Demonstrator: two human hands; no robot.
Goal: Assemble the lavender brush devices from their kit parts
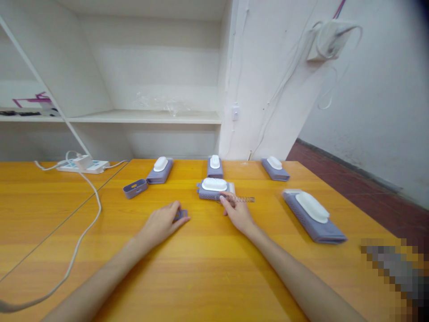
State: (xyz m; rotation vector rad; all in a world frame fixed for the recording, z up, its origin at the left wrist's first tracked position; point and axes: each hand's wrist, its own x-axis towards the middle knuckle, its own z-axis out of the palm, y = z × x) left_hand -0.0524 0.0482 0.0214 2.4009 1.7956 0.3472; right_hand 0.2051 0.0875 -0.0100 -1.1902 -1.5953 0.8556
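My left hand [164,218] is closed on a small grey-purple plastic piece [182,213] with openings in it, low over the table. Between the fingers of my right hand [237,212] is a thin metal coil spring [246,199], lying sideways and sticking out to the right. Just behind that hand sits a grey-purple box [208,194] with a white bristled oval part [214,184] on top. A grey-purple oval frame [135,188] with a hole in it stands farther left.
Along the back edge are similar boxes with white ovals: left [160,172], middle [215,169] and right [276,171]. A larger-looking one [315,219] lies at right. A power strip [83,165] and white cable [95,192] occupy the left. A pixelated object [395,266] is front right.
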